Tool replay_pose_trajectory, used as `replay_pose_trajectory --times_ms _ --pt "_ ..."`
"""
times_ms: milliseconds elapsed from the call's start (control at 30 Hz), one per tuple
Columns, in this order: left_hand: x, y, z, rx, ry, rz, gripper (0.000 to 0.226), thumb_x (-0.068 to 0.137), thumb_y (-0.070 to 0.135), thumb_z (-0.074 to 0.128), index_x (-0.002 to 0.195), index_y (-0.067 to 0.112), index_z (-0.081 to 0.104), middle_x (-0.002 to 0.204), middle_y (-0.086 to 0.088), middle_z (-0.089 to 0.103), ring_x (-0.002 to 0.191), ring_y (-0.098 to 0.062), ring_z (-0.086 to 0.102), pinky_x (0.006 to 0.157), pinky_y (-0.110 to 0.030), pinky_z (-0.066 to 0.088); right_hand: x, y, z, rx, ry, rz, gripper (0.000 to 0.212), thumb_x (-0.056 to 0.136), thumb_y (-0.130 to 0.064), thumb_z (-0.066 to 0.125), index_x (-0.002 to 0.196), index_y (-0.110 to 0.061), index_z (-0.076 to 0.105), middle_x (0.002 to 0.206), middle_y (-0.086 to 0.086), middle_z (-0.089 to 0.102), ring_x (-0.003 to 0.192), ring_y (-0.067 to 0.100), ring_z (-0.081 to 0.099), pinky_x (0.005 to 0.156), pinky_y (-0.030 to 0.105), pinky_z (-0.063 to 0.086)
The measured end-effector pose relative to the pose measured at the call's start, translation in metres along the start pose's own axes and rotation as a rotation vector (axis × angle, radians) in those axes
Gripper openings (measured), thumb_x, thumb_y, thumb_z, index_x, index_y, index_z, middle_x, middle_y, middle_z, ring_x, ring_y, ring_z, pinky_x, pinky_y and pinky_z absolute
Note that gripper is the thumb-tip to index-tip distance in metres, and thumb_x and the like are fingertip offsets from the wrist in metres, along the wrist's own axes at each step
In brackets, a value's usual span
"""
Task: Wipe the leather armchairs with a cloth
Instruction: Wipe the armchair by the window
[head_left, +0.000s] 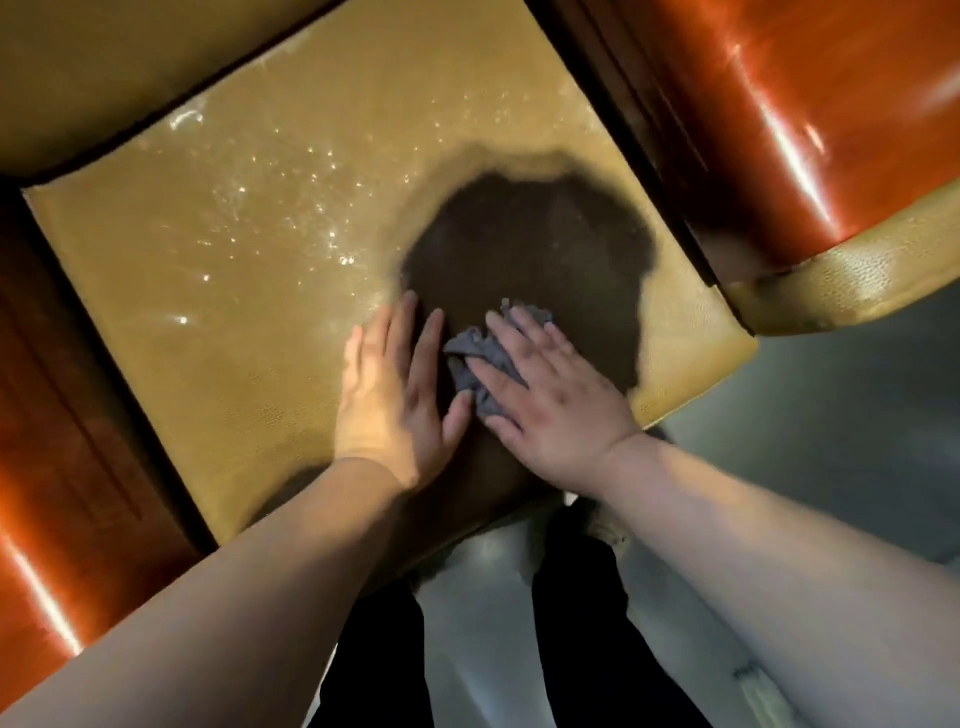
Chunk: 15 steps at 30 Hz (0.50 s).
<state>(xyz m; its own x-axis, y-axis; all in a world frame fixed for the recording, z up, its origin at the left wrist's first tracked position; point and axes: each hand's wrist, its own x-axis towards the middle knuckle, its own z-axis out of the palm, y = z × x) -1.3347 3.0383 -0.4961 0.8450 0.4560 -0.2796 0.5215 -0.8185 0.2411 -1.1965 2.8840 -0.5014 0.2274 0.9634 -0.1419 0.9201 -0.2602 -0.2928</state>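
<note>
A tan leather armchair seat cushion (249, 270) fills the middle of the head view, speckled with shiny droplets at its centre-left. A crumpled grey cloth (475, 358) lies near the cushion's front edge. My right hand (550, 400) presses flat on the cloth with straight, spread fingers. My left hand (395, 384) rests flat on the leather just left of the cloth, its thumb touching the cloth's lower edge. My head's shadow darkens the cushion beyond both hands.
Glossy orange-brown armrests flank the seat, one at the left (57, 467), one at the upper right (810, 130). The tan backrest (130, 67) runs along the top left. Grey floor (831, 415) and my dark trouser legs (576, 623) lie below the seat front.
</note>
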Motion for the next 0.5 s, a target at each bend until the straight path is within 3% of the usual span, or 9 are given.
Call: replay_pose_trajectory --times_ms 33,100,167,267,333,433,500 --pt "0.0 -0.003 0.009 0.014 0.066 0.018 0.087 0.091 0.058 0.046 0.162 0.01 0.034 0.172 -0.019 0.022 0.158 -0.041 0.019 0.13 -0.051 0.004 -0.006 0.022 0.001 0.0 0.048 0.018 0.06 0.095 -0.041 0.056 0.149 -0.014 0.054 0.165 0.022 0.031 0.154 0.042 0.027 0.124 0.059 0.024" --pt "-0.003 -0.01 0.02 0.046 0.152 0.033 0.088 0.086 0.055 0.052 0.16 0.011 0.036 0.17 -0.017 0.025 0.156 -0.04 0.022 0.13 -0.047 0.003 -0.019 0.065 -0.003 0.047 0.173 0.307 0.061 0.097 -0.036 0.054 0.151 -0.008 0.05 0.161 0.028 0.034 0.15 0.048 0.032 0.121 0.062 0.029" --pt "-0.002 -0.011 0.024 0.093 0.17 0.019 0.089 0.082 0.053 0.053 0.159 0.012 0.036 0.171 -0.016 0.023 0.156 -0.039 0.021 0.13 -0.049 0.005 -0.028 0.091 -0.011 0.063 0.192 0.562 0.067 0.101 -0.04 0.045 0.16 -0.012 0.035 0.166 0.024 0.026 0.153 0.044 0.026 0.126 0.053 0.021" --pt "0.001 -0.007 0.021 0.142 0.141 -0.019 0.091 0.081 0.054 0.051 0.16 0.011 0.035 0.172 -0.017 0.022 0.157 -0.04 0.02 0.13 -0.052 0.007 -0.015 0.057 -0.012 0.17 0.271 0.755 0.068 0.103 -0.036 0.046 0.163 -0.012 0.026 0.17 0.021 0.012 0.157 0.037 0.012 0.128 0.05 0.012" --pt "0.001 -0.005 0.018 0.147 0.131 -0.019 0.092 0.081 0.054 0.049 0.161 0.011 0.035 0.172 -0.018 0.023 0.157 -0.041 0.02 0.13 -0.055 0.01 -0.013 0.021 -0.006 0.126 0.208 0.653 0.069 0.102 -0.042 0.042 0.163 -0.015 0.024 0.17 0.021 0.009 0.158 0.038 0.006 0.127 0.05 0.009" --pt "0.0 -0.006 0.018 0.157 0.127 -0.014 0.092 0.081 0.054 0.048 0.16 0.009 0.036 0.171 -0.019 0.024 0.157 -0.041 0.021 0.129 -0.056 0.012 -0.027 0.032 -0.002 0.023 0.061 0.221 0.065 0.101 -0.046 0.041 0.157 -0.015 0.039 0.169 0.021 0.02 0.158 0.039 0.015 0.129 0.051 0.012" --pt "-0.001 -0.007 0.021 0.153 0.135 -0.016 0.092 0.081 0.055 0.048 0.16 0.009 0.036 0.17 -0.02 0.025 0.156 -0.041 0.021 0.129 -0.055 0.01 -0.021 0.068 -0.003 0.071 0.198 0.238 0.061 0.108 -0.046 0.032 0.155 -0.008 0.044 0.163 0.028 0.032 0.152 0.047 0.028 0.125 0.056 0.022"
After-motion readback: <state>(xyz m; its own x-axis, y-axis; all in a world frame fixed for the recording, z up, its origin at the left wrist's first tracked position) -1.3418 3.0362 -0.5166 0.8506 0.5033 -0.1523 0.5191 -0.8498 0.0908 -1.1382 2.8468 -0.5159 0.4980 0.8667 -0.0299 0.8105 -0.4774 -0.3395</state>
